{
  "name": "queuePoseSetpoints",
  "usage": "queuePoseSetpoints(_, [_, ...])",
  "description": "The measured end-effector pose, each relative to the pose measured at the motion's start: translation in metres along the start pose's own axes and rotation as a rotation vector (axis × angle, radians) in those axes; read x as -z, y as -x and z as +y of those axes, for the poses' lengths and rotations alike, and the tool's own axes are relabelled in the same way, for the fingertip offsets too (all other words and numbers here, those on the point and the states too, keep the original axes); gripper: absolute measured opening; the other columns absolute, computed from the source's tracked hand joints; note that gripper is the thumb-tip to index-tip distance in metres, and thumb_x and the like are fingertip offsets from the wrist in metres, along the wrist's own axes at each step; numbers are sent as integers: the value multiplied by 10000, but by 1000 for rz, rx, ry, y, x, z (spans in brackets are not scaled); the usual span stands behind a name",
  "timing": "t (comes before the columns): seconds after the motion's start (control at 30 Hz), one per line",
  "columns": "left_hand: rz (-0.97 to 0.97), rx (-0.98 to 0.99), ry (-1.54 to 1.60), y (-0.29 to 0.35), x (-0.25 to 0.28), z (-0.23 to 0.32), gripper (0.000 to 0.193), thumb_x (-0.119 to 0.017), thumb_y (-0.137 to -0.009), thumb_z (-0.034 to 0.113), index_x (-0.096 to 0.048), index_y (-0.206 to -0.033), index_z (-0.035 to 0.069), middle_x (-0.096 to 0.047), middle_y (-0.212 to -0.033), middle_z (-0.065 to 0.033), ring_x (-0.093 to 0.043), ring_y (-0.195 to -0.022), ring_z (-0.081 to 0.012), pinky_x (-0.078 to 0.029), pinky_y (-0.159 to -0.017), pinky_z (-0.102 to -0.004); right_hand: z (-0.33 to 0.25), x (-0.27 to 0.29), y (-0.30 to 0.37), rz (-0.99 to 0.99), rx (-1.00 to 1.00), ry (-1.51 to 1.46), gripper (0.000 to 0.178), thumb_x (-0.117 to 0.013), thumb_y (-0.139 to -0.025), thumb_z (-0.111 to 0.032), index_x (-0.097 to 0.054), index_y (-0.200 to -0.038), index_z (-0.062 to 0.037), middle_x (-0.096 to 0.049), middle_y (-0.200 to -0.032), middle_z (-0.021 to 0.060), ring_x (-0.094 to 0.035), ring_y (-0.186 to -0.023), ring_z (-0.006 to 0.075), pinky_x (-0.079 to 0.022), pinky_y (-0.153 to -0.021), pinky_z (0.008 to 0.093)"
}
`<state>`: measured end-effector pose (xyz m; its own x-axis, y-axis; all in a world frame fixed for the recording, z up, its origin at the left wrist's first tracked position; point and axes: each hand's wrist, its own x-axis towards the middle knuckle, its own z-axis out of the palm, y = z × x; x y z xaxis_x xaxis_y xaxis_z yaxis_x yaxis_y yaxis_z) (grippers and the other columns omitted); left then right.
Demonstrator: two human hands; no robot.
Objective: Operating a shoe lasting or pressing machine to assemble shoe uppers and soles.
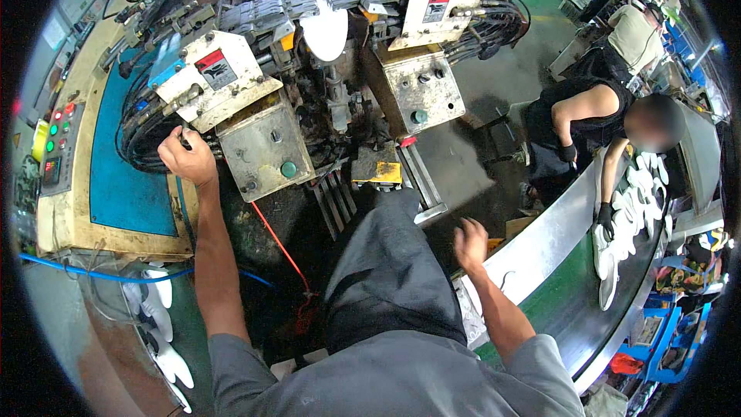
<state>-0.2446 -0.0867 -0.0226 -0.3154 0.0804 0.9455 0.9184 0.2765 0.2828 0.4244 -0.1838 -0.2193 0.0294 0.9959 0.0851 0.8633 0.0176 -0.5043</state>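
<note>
One white shoe form (324,35) sits in the machine (337,98), on the far side of both hands' fingers, beyond two control boxes (266,143). The left hand's (187,157) fingers curl left of the near-left box, their grip unclear; the right hand's (470,245) half-open fingers look empty.

R-side green conv. belt (557,293) carried white shoes (609,284), bunched in a row nr its outer edge, some touching. On L, 2nd green belt (192,324) had more white shoes (160,318) along its outer edge.
</note>
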Motion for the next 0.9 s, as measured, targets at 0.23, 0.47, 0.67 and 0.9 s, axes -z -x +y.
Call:
queuePoseSetpoints(0.23, [-207,-375,-18,-18,17,0,199,-737,-892,26,-741,-1092,31,-673,-1114,-160,-643,-1072,-376,-548,-920,-504,155,54,154,54,-646,421,849,-749,-969,-425,-424,-1604,34,-455,-1559,381,-484,-1409,544,-410,-1217,565])
queuePoseSetpoints(0.47, [-371,-127,-1,-19,33,1,207,-772,-867,101,-751,-1064,42,-667,-1202,-154,-596,-1188,-390,-500,-1031,-524,165,25,180,102,-575,357,498,-593,-1095,-308,-553,-1440,48,-541,-1512,232,-513,-1394,367,-490,-1100,493])
queuePoseSetpoints(0.67, [-486,-241,12,1,69,51,524,-705,-884,72,-654,-1404,33,-545,-1502,-211,-455,-1452,-426,-351,-1196,-616,257,12,205,549,-700,-244,222,-718,-943,-185,-753,-891,28,-704,-747,218,-689,-712,411,-572,-747,528])
queuePoseSetpoints(0.9, [-859,-78,393,21,62,133,434,-669,-990,97,-658,-1416,11,-644,-1364,-238,-609,-1300,-422,-463,-1158,-469,156,64,145,233,-459,-669,189,-669,-1021,-143,-708,-963,32,-598,-794,1,-544,-741,92,-455,-636,289])
